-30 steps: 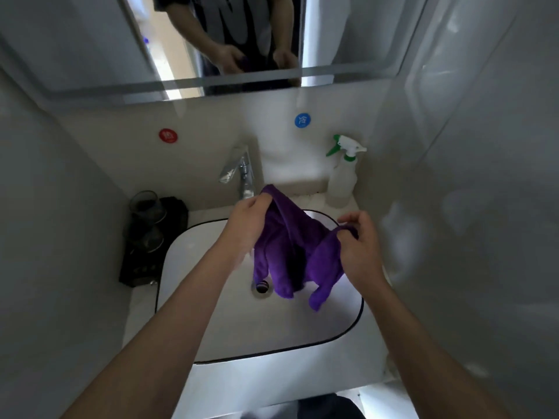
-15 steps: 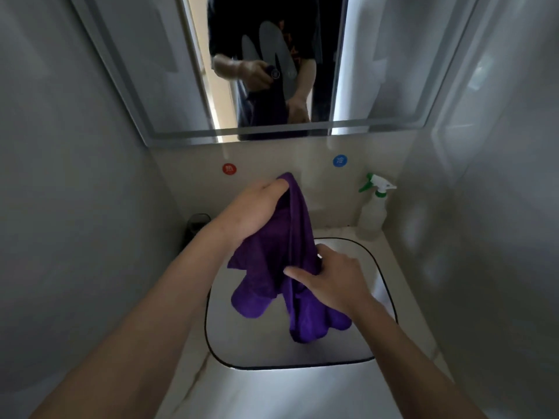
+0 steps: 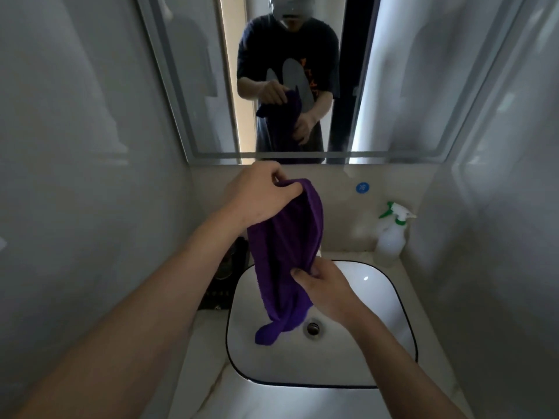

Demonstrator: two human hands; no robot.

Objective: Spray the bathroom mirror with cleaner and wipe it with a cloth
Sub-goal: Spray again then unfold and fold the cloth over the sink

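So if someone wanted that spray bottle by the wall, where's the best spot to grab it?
Probably around the neck of the spray bottle, just under its green-and-white trigger head. It stands upright in the back right corner of the counter with walls close behind and beside it, so come from the front left, over the sink.

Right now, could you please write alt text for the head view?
Two bare hands hold a purple cloth over a white sink, left hand high, right hand lower. A mirror hangs above; a spray bottle stands at right.
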